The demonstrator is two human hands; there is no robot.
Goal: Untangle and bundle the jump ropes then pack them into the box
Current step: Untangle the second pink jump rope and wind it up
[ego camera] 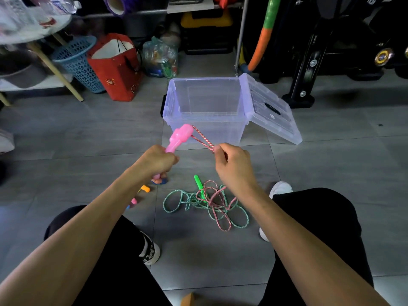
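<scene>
Plainly, the left hand (pixel 157 161) has its fingers curled round the translucent pink plastic handle (pixel 180 136), held upright so the pink-and-white twisted rope (pixel 202 140) leaves its top. The right hand (pixel 231 164) pinches that rope between thumb and fingers, keeping a short stretch taut, probably to start winding loops. On the grey tiled floor (pixel 99 129) between the person's feet, the rest of it lies knotted with a green-and-white twisted rope (pixel 176 200) and its green handle (pixel 198 184). Beyond stands the clear plastic storage box (pixel 207 120), holding no ropes, its lid (pixel 269 109) swung open beside it.
</scene>
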